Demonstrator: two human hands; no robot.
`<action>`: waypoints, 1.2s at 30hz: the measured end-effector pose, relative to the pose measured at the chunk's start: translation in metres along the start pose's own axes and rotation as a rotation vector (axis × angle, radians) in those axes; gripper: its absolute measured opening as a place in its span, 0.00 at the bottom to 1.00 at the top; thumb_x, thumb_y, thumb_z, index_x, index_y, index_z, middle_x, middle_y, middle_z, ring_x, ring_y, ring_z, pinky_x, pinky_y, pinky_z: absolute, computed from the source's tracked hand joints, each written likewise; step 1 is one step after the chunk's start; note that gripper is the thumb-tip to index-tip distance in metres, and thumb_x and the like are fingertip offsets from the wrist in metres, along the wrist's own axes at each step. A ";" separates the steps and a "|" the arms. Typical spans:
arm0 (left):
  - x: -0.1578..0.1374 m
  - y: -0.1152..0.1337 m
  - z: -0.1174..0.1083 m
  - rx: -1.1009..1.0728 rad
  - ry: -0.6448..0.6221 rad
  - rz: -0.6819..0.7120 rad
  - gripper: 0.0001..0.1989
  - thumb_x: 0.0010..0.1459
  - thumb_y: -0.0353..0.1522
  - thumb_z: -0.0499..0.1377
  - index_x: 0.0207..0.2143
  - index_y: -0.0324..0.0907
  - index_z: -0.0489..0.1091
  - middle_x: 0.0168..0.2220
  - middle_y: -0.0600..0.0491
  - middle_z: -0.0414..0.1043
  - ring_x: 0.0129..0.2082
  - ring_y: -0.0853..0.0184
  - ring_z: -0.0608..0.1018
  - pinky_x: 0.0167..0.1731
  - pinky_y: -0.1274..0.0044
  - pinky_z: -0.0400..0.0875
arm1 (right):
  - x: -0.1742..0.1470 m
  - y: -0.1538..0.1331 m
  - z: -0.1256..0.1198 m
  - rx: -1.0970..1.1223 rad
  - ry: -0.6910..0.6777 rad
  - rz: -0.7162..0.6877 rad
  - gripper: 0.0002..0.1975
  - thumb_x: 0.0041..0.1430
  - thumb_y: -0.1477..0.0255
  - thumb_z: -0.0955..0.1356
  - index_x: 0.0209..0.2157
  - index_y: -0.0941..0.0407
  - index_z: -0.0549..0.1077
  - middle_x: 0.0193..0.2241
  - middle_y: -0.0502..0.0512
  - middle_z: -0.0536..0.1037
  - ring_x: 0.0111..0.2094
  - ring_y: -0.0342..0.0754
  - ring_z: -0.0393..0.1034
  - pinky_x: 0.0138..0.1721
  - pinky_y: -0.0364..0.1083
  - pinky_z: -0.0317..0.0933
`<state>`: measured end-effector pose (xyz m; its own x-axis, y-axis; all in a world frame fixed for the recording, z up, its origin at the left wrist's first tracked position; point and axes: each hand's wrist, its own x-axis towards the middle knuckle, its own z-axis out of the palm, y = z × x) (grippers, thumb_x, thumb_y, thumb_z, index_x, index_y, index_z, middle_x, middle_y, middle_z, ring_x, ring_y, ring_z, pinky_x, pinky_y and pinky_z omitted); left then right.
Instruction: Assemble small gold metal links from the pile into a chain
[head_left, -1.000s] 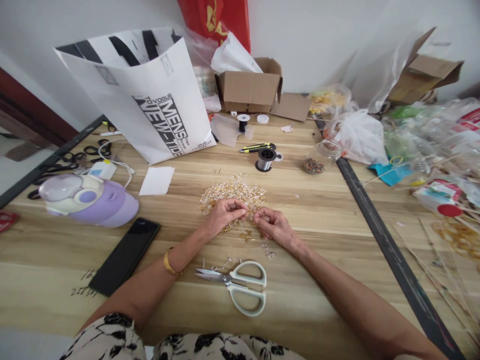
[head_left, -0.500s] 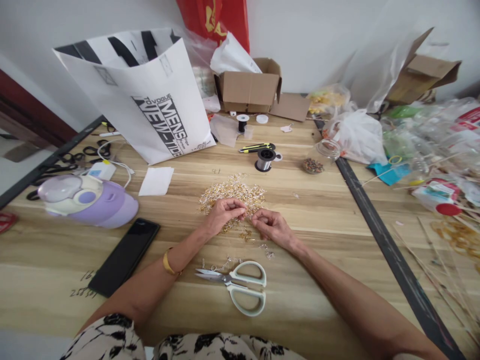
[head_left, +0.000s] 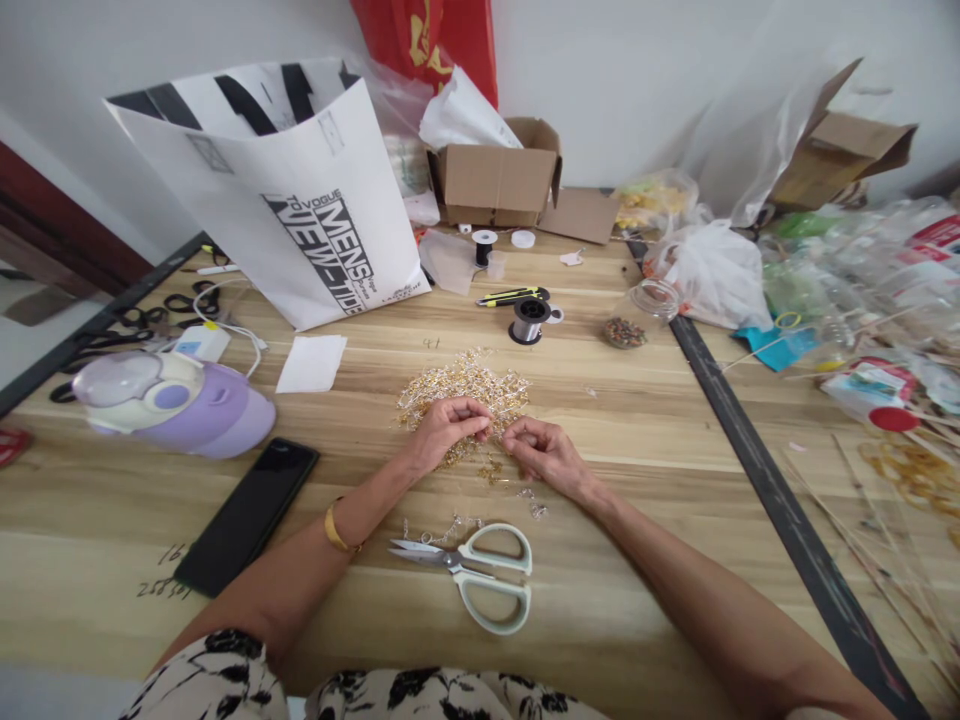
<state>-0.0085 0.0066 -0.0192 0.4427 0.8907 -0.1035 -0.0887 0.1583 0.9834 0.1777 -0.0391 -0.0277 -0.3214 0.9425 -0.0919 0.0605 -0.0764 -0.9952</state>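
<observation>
My left hand [head_left: 452, 432] is closed in a pinch at the near edge of a pile of fine gold and silver chains [head_left: 457, 383]. Beside it, almost touching, my right hand [head_left: 546, 452] is pinched too. Whatever sits between the fingertips is too small to name. A few gold pieces [head_left: 491, 472] lie just below the hands, and a short silver chain [head_left: 534, 503] rests under my right hand. Nearer to me are scissors [head_left: 480, 578] with pale handles, blades pointing left, and another silver chain [head_left: 454, 527] along their upper side.
Left of my arm lie a black phone [head_left: 247, 515] and a purple-and-white device [head_left: 180, 400]. A wire spool [head_left: 529, 320], a cutter knife [head_left: 510, 296] and a jar of beads [head_left: 630, 325] stand beyond the pile. A white bag [head_left: 300, 200] and cardboard box [head_left: 491, 180] stand behind.
</observation>
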 end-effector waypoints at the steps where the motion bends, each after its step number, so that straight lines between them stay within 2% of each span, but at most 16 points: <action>1: 0.000 0.000 0.000 0.006 -0.008 -0.001 0.08 0.47 0.32 0.65 0.29 0.35 0.72 0.22 0.54 0.72 0.23 0.72 0.73 0.28 0.79 0.69 | 0.000 0.000 0.000 0.001 0.002 -0.001 0.13 0.55 0.61 0.68 0.30 0.58 0.69 0.12 0.41 0.61 0.11 0.36 0.55 0.14 0.37 0.57; 13: -0.003 0.009 0.007 0.096 -0.111 -0.025 0.11 0.48 0.33 0.65 0.30 0.34 0.72 0.24 0.52 0.74 0.24 0.71 0.75 0.29 0.79 0.71 | 0.001 0.002 0.000 0.025 0.005 -0.028 0.13 0.56 0.61 0.67 0.31 0.58 0.70 0.13 0.41 0.62 0.12 0.36 0.54 0.14 0.37 0.54; 23: -0.002 0.007 0.006 0.150 -0.112 -0.013 0.12 0.48 0.36 0.65 0.28 0.35 0.73 0.23 0.53 0.73 0.24 0.71 0.74 0.29 0.79 0.70 | 0.000 0.001 0.000 0.020 -0.009 -0.020 0.14 0.56 0.60 0.67 0.31 0.58 0.69 0.13 0.41 0.62 0.13 0.36 0.55 0.15 0.37 0.54; 26: -0.002 0.007 0.006 0.154 -0.123 0.004 0.12 0.49 0.37 0.64 0.27 0.35 0.72 0.23 0.53 0.72 0.24 0.72 0.73 0.29 0.79 0.69 | 0.000 0.000 -0.001 0.021 -0.013 -0.012 0.16 0.57 0.58 0.66 0.31 0.58 0.69 0.15 0.44 0.66 0.14 0.37 0.57 0.16 0.37 0.54; 29: -0.002 0.010 0.003 0.160 -0.138 0.007 0.12 0.50 0.36 0.64 0.27 0.35 0.72 0.23 0.53 0.72 0.24 0.72 0.73 0.29 0.80 0.68 | 0.001 -0.002 -0.004 0.043 0.007 -0.017 0.19 0.58 0.55 0.64 0.30 0.59 0.70 0.22 0.49 0.72 0.15 0.37 0.59 0.17 0.38 0.53; 32: -0.001 0.010 -0.003 0.119 -0.144 0.015 0.11 0.50 0.35 0.64 0.27 0.35 0.71 0.24 0.53 0.73 0.26 0.72 0.73 0.32 0.79 0.68 | 0.001 -0.008 -0.009 0.031 0.062 -0.025 0.21 0.61 0.55 0.61 0.33 0.59 0.70 0.27 0.52 0.73 0.15 0.36 0.58 0.17 0.39 0.52; 36: 0.002 0.007 -0.013 0.054 -0.169 0.023 0.10 0.50 0.35 0.64 0.28 0.35 0.71 0.24 0.53 0.73 0.26 0.71 0.74 0.32 0.78 0.68 | 0.001 -0.016 -0.019 -0.064 0.170 -0.034 0.18 0.60 0.57 0.62 0.37 0.58 0.70 0.21 0.48 0.68 0.16 0.38 0.55 0.17 0.39 0.51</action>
<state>-0.0197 0.0154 -0.0142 0.5848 0.8090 -0.0591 -0.0543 0.1117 0.9923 0.1939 -0.0305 -0.0109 -0.1600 0.9860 -0.0461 0.1143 -0.0279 -0.9931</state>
